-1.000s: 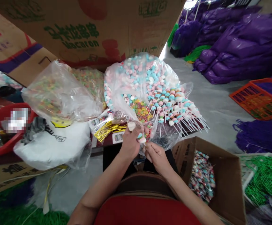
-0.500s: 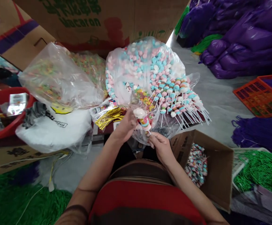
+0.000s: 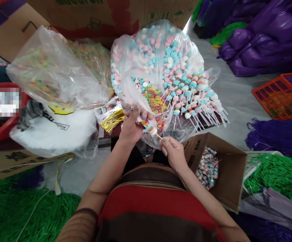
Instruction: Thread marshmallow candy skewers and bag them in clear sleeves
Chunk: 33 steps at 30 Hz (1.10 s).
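Between my two hands is a marshmallow candy skewer, tilted, its top pointing up and left. My left hand is closed round its upper end, where a clear wrapper with coloured print shows. The thumb and fingers of my right hand pinch the white stick at its lower end. Just beyond the skewer, colourful ring-shaped candies lie in an opened clear bag. Many finished-looking skewers with white sticks are piled to the right. Gold twist ties and printed wrappers lie left of my left hand.
A big clear bag of pink, blue and white marshmallows stands behind. Another clear bag is at left, near a red basin. An open cardboard box with wrapped candies stands at lower right, with an orange crate beyond.
My left hand has closed over the upper part of the skewer, which now leans further left. My right hand still pinches the stick. The whole view has shifted slightly.
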Motion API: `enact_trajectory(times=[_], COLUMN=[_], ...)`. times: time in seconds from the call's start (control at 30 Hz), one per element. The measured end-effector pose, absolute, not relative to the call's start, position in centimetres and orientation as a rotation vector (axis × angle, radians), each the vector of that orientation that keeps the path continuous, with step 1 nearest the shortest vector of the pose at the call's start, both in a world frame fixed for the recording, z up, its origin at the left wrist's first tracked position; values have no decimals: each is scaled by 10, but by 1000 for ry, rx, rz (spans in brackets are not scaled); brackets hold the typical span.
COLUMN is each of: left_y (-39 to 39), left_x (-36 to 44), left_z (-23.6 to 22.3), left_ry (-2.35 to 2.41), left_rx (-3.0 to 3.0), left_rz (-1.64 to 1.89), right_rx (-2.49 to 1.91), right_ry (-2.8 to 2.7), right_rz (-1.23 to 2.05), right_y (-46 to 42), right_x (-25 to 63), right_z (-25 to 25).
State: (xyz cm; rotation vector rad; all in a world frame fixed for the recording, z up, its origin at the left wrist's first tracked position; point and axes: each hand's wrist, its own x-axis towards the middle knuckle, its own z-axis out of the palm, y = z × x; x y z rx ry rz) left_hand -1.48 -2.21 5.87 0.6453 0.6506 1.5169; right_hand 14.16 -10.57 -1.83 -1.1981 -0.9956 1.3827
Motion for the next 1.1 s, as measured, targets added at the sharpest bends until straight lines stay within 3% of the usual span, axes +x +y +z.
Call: enact_trajectory(times=[0.23, 0.43, 0.67, 0.97, 1.1], left_y=[-15, -14, -16, -19, -20], left_x=[-28, -26, -22, -23, -21], left_z=[63, 59, 58, 50, 48], left_ry=[651, 691, 648, 591, 622], left_rx=[541, 483, 472, 470, 449], left_rz=[1556, 1524, 1513, 1519, 1476], right_rx=[-1109, -1093, -1257, -1091, -1087], right_ry=[-1066, -1077, -1187, -1031, -1011], right_rz=[1679, 1598, 1241, 1684, 1596], right_y=[-110, -108, -111, -113, -111], right_x=[147, 142, 139, 132, 129], right_z=[-14, -12, -9, -2, -7])
